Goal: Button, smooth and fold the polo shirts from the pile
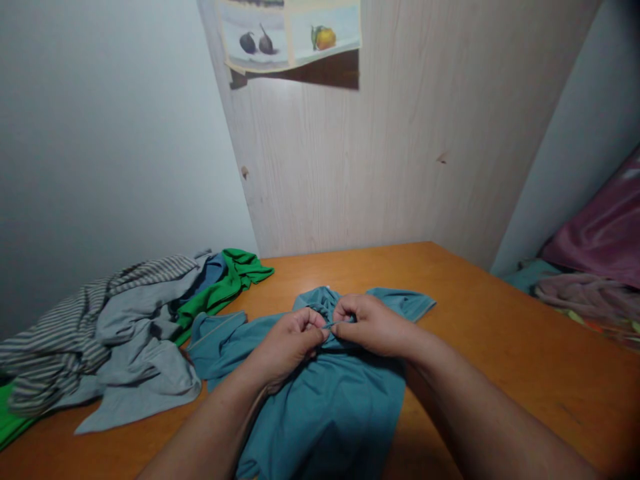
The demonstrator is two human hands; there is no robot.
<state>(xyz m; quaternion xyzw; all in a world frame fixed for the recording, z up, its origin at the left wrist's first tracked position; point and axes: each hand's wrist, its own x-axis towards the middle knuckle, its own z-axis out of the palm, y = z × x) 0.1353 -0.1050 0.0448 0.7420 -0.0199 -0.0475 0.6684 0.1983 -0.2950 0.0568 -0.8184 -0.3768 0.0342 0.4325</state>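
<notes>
A teal garment [340, 400] lies crumpled at the near middle of the orange-brown table [500, 333], its gathered far part pinched between thumb and fingers by both the left hand [293, 340] and the right hand [370, 325], which are close together. To its left sits a heap with a grey cloth [145, 363], a striped cloth [95, 310] and a green cloth [215, 300]. Beyond the table's right edge is shiny pink fabric [600, 227], and on the far panel [345, 167] hang fruit pictures [290, 37].
</notes>
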